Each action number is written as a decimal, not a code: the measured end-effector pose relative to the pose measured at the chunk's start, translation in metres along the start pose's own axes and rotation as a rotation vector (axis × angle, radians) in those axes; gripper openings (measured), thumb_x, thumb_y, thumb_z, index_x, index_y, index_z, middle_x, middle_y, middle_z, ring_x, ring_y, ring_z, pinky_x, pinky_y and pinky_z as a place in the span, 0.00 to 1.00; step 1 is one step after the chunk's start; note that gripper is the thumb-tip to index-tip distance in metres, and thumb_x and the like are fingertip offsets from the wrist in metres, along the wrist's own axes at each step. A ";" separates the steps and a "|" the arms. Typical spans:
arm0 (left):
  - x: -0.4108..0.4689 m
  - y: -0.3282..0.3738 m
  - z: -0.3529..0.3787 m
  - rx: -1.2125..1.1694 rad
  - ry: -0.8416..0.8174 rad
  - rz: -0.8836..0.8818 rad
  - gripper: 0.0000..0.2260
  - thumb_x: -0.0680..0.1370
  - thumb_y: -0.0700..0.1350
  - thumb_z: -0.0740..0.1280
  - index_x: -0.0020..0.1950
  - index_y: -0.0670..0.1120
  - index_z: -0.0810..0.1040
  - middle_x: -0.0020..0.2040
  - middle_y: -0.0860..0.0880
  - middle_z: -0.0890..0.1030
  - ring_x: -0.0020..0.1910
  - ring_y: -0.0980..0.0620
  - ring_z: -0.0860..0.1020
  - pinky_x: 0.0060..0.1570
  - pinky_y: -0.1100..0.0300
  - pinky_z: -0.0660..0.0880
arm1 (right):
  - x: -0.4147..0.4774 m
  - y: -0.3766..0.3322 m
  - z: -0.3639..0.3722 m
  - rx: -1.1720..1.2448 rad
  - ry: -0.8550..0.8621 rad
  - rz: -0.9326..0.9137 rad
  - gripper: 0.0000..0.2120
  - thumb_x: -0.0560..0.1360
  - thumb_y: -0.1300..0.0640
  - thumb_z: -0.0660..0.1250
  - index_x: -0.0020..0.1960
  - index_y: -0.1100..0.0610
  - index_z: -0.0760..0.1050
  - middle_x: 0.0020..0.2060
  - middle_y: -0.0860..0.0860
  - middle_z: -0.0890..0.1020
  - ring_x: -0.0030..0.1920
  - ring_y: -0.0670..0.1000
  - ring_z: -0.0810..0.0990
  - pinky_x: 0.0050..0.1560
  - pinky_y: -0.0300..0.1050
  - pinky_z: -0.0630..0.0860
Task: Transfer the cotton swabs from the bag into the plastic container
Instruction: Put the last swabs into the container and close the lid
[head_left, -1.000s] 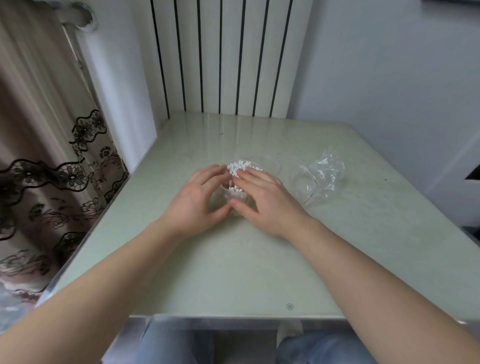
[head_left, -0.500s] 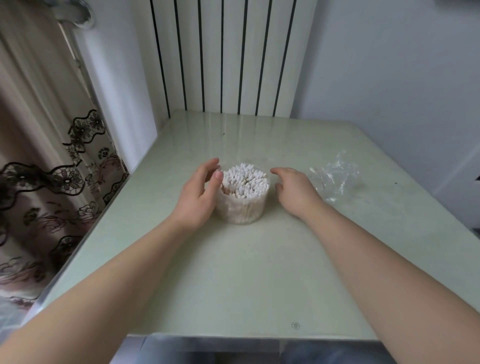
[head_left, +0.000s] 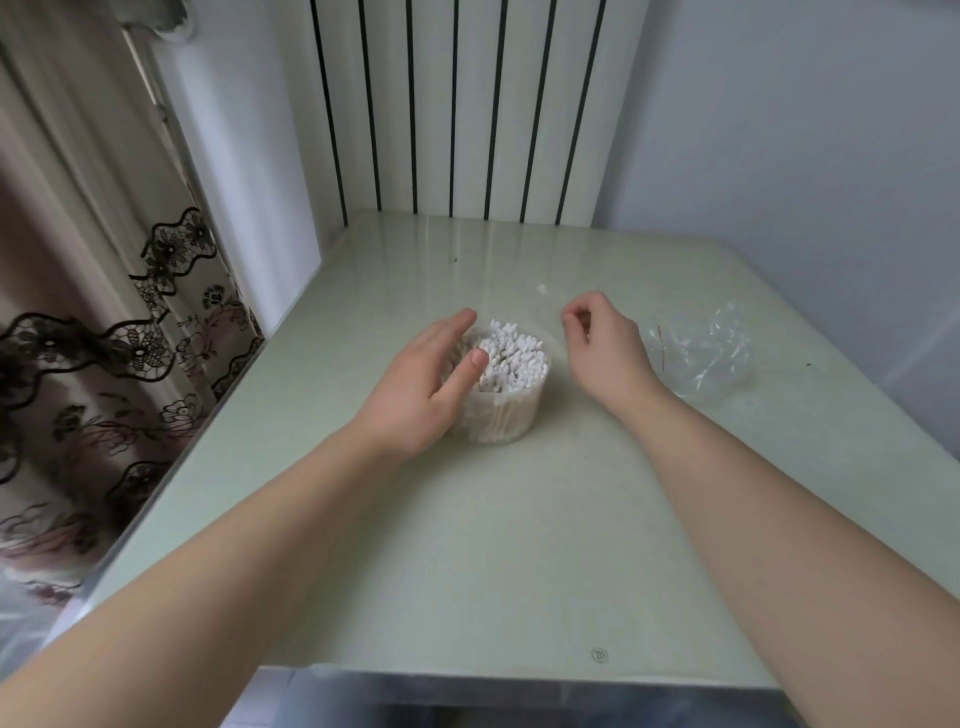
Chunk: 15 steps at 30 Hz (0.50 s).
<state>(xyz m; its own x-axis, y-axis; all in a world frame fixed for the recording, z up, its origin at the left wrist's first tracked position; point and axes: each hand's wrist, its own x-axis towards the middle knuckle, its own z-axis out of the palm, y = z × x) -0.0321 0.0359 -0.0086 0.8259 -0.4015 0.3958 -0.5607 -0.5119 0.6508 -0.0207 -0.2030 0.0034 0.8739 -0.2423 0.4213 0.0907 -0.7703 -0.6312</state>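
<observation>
Green table (head_left: 519, 545): left hand (head_left: 415, 389) cups swab-packed clear container (head_left: 511, 415); right hand (head_left: 608, 353) curled, grasp unclear.

Counted are one left hand (head_left: 415, 387), one right hand (head_left: 608, 353), one plastic container (head_left: 501, 418), one bag (head_left: 698, 358); cotton swabs (head_left: 511, 356) are uncountably many.
</observation>
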 end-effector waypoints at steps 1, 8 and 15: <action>0.000 0.002 0.000 -0.016 0.016 -0.016 0.29 0.82 0.61 0.54 0.80 0.47 0.64 0.77 0.50 0.69 0.75 0.53 0.67 0.75 0.56 0.63 | -0.002 -0.005 -0.004 0.070 0.044 0.018 0.04 0.81 0.58 0.62 0.53 0.56 0.75 0.48 0.53 0.83 0.49 0.54 0.81 0.49 0.42 0.72; 0.003 0.014 -0.006 -0.143 0.174 -0.132 0.23 0.84 0.54 0.61 0.78 0.50 0.67 0.74 0.54 0.72 0.73 0.58 0.69 0.72 0.49 0.69 | -0.006 -0.042 -0.027 0.552 0.175 0.131 0.05 0.83 0.60 0.56 0.54 0.54 0.70 0.41 0.50 0.83 0.42 0.49 0.86 0.44 0.51 0.81; 0.006 0.047 -0.030 -0.230 0.400 -0.183 0.17 0.81 0.51 0.68 0.70 0.50 0.78 0.53 0.57 0.84 0.51 0.63 0.81 0.55 0.64 0.77 | -0.019 -0.070 -0.036 0.708 -0.064 0.288 0.08 0.84 0.60 0.57 0.59 0.60 0.72 0.40 0.57 0.80 0.33 0.53 0.84 0.34 0.47 0.79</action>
<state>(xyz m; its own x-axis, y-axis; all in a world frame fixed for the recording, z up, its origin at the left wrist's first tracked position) -0.0514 0.0321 0.0435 0.8928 0.0258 0.4497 -0.4138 -0.3475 0.8414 -0.0604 -0.1652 0.0631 0.9332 -0.3256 0.1519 0.1204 -0.1151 -0.9860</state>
